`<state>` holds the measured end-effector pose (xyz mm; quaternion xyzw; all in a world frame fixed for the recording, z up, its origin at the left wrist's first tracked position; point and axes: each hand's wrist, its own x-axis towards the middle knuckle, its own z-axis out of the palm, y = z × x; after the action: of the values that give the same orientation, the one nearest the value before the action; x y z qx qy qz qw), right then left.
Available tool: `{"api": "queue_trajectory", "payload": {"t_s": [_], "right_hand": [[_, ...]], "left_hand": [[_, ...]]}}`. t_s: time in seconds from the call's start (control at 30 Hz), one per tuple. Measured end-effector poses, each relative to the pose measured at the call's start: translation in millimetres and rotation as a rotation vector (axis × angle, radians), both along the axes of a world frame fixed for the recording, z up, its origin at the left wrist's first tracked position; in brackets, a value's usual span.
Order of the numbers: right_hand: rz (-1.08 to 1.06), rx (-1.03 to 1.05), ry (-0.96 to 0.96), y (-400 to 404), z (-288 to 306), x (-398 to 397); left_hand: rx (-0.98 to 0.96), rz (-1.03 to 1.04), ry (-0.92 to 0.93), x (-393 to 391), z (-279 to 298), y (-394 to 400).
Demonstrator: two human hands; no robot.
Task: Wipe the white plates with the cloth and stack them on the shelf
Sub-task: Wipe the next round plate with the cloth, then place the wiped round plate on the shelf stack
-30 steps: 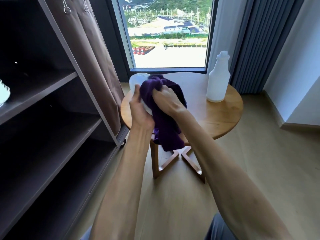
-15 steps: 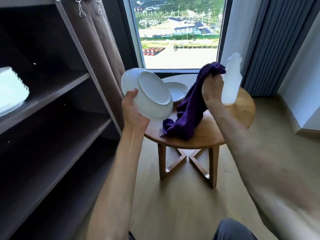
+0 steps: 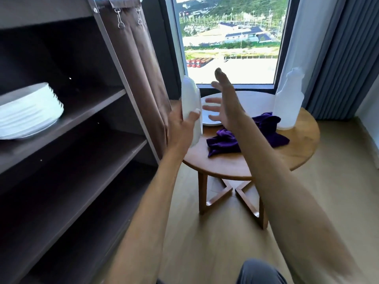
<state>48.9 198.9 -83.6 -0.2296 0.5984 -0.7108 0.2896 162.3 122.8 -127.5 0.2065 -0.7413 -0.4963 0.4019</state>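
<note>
My left hand (image 3: 181, 130) grips a white plate (image 3: 191, 103) held on edge, upright, just left of the round wooden table (image 3: 287, 158). My right hand (image 3: 224, 103) hovers with fingers spread beside that plate, holding nothing. The purple cloth (image 3: 223, 142) lies crumpled on the table under my right forearm. Another white plate (image 3: 211, 119) lies flat on the table behind the cloth. A stack of several white plates (image 3: 28, 111) sits on the upper shelf (image 3: 86, 111) at the left.
A white plastic bottle (image 3: 288, 105) stands on the table's right side. The dark shelf unit has lower boards (image 3: 82, 171) and a brown curtain (image 3: 141, 78) hanging at its right edge. A window and grey drapes are behind the table.
My right hand has let go of the cloth, which now lies on the table, and moved left toward the plate. My left hand has turned the plate on edge.
</note>
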Motion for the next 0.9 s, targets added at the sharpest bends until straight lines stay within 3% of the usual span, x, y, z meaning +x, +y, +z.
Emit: {"api": "queue_trajectory", "payload": {"t_s": [0.07,0.2,0.3,0.37,0.47,0.53,0.6,0.9], "right_hand": [[0.127,-0.025,0.042,-9,1,12],[-0.018,-0.088,0.150,-30,-12,25],[-0.033,-0.297,-0.065,-43,-23,39],[-0.025,-0.405,-0.287,-52,-26,46],[-0.008,-0.456,-0.404,-76,-22,67],[0.013,-0.491,-0.435,-88,-13,87],[0.058,-0.523,-0.460,-102,-8,105],[0.191,-0.437,-0.296,-168,31,171]], "left_hand": [[-0.180,-0.032,-0.087,-1,-6,3],[-0.453,-0.066,-0.192,9,-5,3],[-0.764,0.071,-0.278,31,5,-12],[-0.847,0.266,-0.296,50,9,-29],[-0.641,0.472,-0.331,96,13,-50],[-0.406,0.421,-0.246,120,15,-57],[-0.288,0.380,-0.131,144,20,-66],[-0.278,0.488,0.100,217,57,-116]]}}
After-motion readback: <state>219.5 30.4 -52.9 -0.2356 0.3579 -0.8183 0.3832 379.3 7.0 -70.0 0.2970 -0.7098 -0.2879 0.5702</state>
